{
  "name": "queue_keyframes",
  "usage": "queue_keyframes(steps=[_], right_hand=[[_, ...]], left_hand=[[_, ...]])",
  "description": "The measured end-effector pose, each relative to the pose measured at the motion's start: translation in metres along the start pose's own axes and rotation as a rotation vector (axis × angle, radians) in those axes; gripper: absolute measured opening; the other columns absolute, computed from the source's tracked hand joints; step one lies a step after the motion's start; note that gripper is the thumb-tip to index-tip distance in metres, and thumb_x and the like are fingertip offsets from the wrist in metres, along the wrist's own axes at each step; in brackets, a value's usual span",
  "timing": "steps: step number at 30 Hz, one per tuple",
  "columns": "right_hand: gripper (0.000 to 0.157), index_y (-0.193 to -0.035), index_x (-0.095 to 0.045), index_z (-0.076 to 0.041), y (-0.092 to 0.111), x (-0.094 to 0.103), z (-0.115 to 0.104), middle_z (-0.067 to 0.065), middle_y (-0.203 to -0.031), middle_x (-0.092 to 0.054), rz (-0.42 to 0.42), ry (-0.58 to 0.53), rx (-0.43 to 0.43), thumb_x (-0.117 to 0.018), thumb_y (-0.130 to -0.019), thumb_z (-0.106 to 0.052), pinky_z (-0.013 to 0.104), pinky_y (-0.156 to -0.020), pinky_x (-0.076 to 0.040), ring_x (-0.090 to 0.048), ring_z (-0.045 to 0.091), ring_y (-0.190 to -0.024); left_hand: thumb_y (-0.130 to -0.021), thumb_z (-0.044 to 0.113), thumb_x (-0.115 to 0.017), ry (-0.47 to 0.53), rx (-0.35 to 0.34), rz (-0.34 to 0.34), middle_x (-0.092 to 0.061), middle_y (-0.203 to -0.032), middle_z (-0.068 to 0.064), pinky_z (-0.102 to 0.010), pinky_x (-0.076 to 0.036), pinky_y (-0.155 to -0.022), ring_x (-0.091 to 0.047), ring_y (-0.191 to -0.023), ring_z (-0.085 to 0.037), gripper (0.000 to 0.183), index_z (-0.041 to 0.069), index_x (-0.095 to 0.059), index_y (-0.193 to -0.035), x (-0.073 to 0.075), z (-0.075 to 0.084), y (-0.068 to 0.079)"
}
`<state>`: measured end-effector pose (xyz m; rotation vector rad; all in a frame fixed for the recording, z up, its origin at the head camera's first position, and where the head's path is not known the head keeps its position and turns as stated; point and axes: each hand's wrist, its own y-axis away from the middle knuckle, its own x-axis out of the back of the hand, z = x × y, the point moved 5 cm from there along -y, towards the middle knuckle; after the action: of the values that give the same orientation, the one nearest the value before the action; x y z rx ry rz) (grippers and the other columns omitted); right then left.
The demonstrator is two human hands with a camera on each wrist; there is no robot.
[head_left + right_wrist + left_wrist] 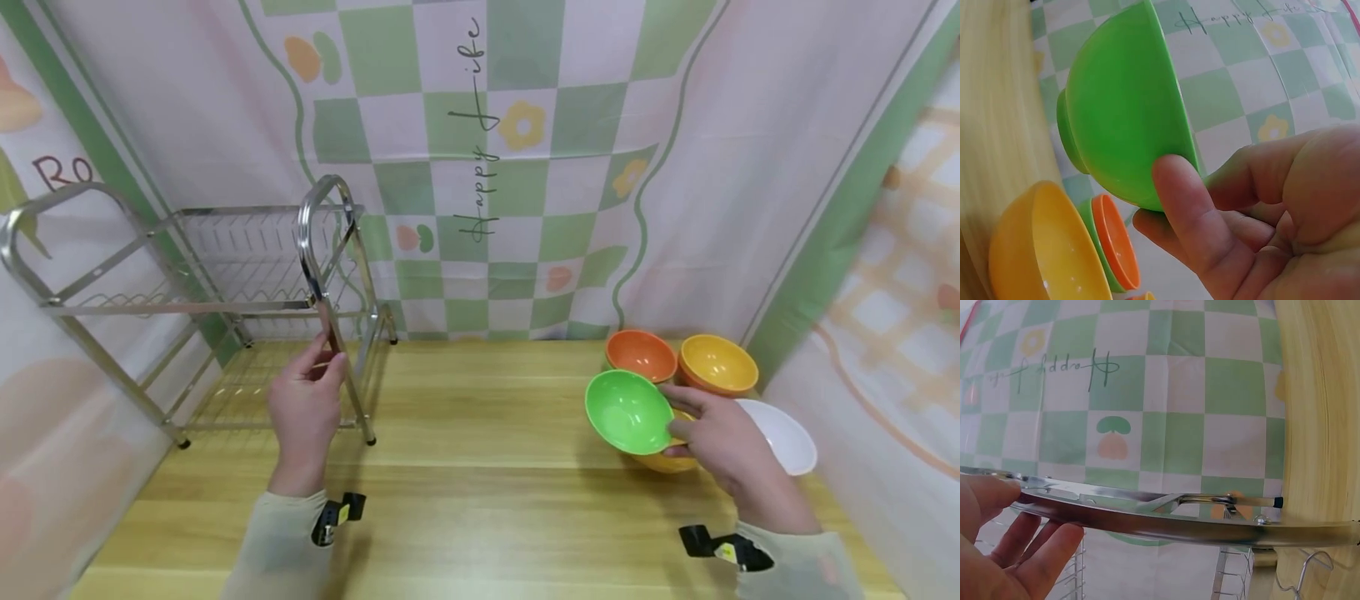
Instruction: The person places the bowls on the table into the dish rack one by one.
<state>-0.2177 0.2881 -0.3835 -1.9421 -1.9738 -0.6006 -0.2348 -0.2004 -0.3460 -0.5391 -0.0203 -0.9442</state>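
My right hand [731,446] pinches the rim of a bright green bowl [628,412], thumb on one side and fingers on the other. The bowl is raised above a yellow bowl [666,463], which it partly hides in the head view. On the left, my left hand [306,417] holds the right front post of a metal two-tier dish rack [353,392]. In the left wrist view, thumb and fingers lie on either side of the metal post [1166,528]. The rack stands upright on the wooden table.
Behind the green bowl sits an orange bowl [641,357], nested in another green one [1090,228]. A yellow bowl [720,364] stands to its right. A white dish [783,437] is partly behind my right hand. A patterned curtain [465,192] borders the wooden table [480,517] at the back.
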Motion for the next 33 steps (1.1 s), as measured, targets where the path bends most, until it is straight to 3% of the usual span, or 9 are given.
queue_keyframes(steps=[17,27,33], right_hand=[[0.057,-0.145,-0.047,0.003,-0.002,-0.033,-0.031,0.026,-0.144,-0.047,-0.035,0.061,-0.024,-0.055,-0.088,0.005,0.037,-0.066,-0.060,-0.062,0.031,-0.097],[0.057,-0.143,-0.052,0.000,-0.004,-0.052,-0.051,0.026,-0.142,-0.049,-0.056,0.030,0.005,-0.055,-0.087,0.007,0.035,-0.062,-0.060,-0.066,0.024,-0.070],[0.058,-0.145,-0.049,0.001,-0.004,-0.055,-0.054,0.025,-0.143,-0.048,-0.062,0.010,-0.013,-0.055,-0.088,0.007,0.035,-0.063,-0.060,-0.066,0.025,-0.069]], left_hand=[[-0.092,0.009,-0.072,0.033,-0.058,0.059,-0.071,-0.102,-0.007,-0.014,-0.052,-0.064,-0.066,-0.084,-0.021,0.037,0.018,-0.069,-0.128,-0.005,0.002,0.003],[-0.089,0.036,-0.077,-0.002,0.015,-0.016,-0.063,-0.115,-0.009,-0.039,-0.055,-0.085,-0.060,-0.103,-0.025,0.073,0.014,-0.044,-0.150,-0.004,0.010,0.014],[-0.088,0.031,-0.078,-0.008,-0.050,0.031,-0.055,-0.103,-0.013,-0.028,-0.051,-0.071,-0.054,-0.090,-0.020,0.054,0.004,-0.055,-0.129,-0.002,0.026,0.026]])
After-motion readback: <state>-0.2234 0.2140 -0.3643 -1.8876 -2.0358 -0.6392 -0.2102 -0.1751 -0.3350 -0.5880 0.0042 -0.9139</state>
